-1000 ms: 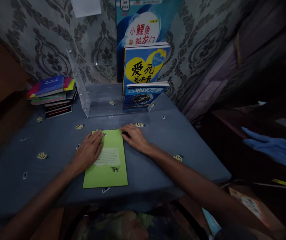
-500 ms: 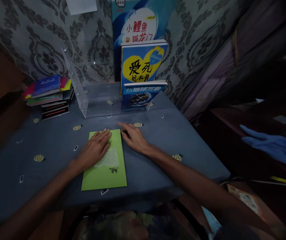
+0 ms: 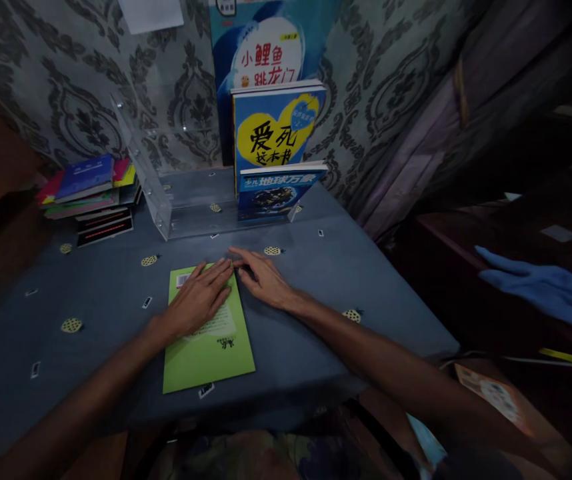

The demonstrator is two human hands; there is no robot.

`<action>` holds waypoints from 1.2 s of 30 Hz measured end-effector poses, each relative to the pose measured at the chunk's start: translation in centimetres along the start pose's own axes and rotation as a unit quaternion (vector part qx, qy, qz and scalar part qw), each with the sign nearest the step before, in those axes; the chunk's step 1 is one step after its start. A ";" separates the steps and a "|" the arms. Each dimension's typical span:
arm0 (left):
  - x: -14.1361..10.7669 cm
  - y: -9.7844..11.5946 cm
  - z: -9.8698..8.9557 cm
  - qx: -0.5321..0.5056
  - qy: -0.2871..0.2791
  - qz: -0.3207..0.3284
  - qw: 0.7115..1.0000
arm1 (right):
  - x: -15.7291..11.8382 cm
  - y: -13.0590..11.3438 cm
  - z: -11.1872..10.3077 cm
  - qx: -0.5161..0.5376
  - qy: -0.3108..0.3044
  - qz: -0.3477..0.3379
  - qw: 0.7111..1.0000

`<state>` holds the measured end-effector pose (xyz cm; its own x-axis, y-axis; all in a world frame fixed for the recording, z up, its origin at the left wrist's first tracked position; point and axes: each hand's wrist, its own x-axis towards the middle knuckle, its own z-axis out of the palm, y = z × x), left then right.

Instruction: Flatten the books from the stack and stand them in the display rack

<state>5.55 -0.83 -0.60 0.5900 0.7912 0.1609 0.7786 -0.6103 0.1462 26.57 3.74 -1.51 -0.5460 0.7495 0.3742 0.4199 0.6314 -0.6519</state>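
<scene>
Book [image 3: 231, 363], bright green, rectangular, paper-covered, lies toward eight o'clock in the head view, long axis nearly twelve-to-six, white barcode [image 3: 182, 281] at its twelve o'clock end, bare left hand [image 3: 201, 297] flat across it, bare right hand [image 3: 265, 280] half-curled, thumb gap narrow, at its one o'clock corner.

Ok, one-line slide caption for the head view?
Left hand flat on a green book, right hand at its far right corner, a clear stand beyond.
</scene>
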 end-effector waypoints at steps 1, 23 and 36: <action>0.1 0.0 0.0 0.000 -0.003 -0.001 1.000 | 0.0 0.1 0.0 -0.003 0.001 0.002 1.000; -0.1 0.1 -0.3 -0.011 0.011 -0.004 1.000 | 0.4 0.0 0.2 -0.022 -0.001 -0.007 1.000; -0.3 0.3 -0.7 -0.024 0.000 0.027 0.999 | 0.5 0.4 0.2 -0.030 -0.007 -0.011 0.999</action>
<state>5.52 -1.26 0.07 0.6304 0.7578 0.1687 0.7352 -0.6525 0.1837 26.28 4.30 -1.72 -0.5661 0.7321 0.3789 0.4500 0.6596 -0.6020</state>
